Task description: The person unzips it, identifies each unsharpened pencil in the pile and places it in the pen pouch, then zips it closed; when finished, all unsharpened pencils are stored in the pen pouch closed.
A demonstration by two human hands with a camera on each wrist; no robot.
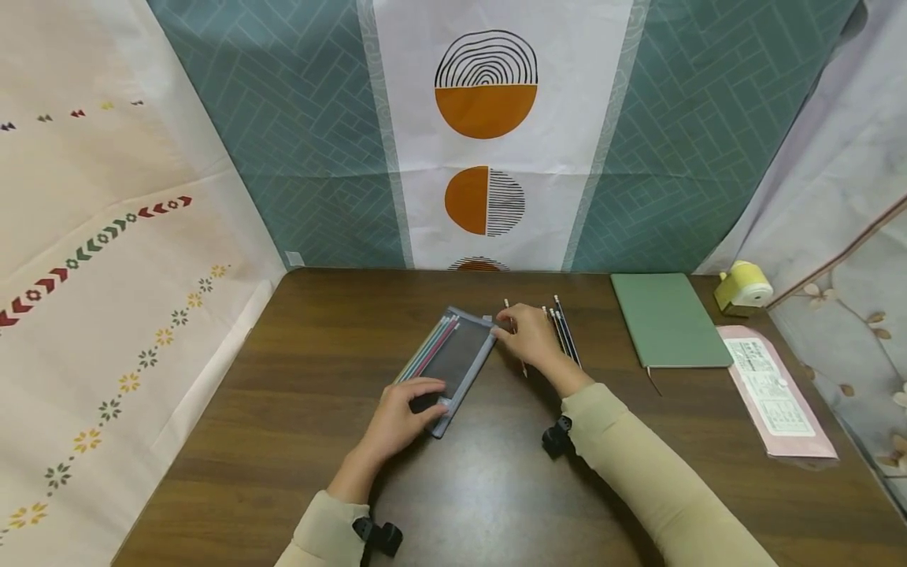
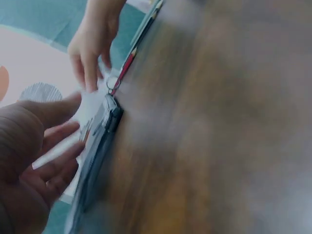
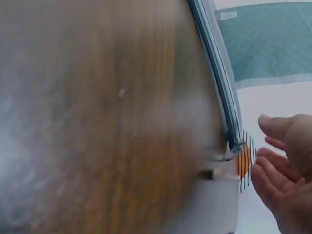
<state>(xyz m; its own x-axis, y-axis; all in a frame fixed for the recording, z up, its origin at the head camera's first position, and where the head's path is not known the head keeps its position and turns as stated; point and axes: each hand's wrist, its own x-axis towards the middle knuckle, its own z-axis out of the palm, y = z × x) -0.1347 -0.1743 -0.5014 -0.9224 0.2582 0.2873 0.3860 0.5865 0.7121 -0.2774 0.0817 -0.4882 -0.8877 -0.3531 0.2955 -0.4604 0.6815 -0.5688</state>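
Observation:
A flat zippered pencil pouch (image 1: 460, 358) with a dark see-through face lies slanted on the table, several coloured pencils (image 1: 434, 346) showing along its left side. My left hand (image 1: 404, 413) is over the pouch's near end, thumb and fingers apart; the left wrist view shows nothing between them. At the far right corner is my right hand (image 1: 527, 335), its fingertips close to the zipper end. In the right wrist view its fingers are loosely bent beside the zipper edge (image 3: 217, 68), with a gap to the thumb. A single pencil (image 1: 524, 369) lies partly hidden beneath that hand.
Several dark pencils (image 1: 564, 335) lie just right of my right hand. Farther right are a green notebook (image 1: 669, 319) with a ribbon, a yellow pencil sharpener (image 1: 742, 287) and a pink packet (image 1: 825, 449) with a white label. Patterned cloth (image 1: 319, 157) hangs behind the table.

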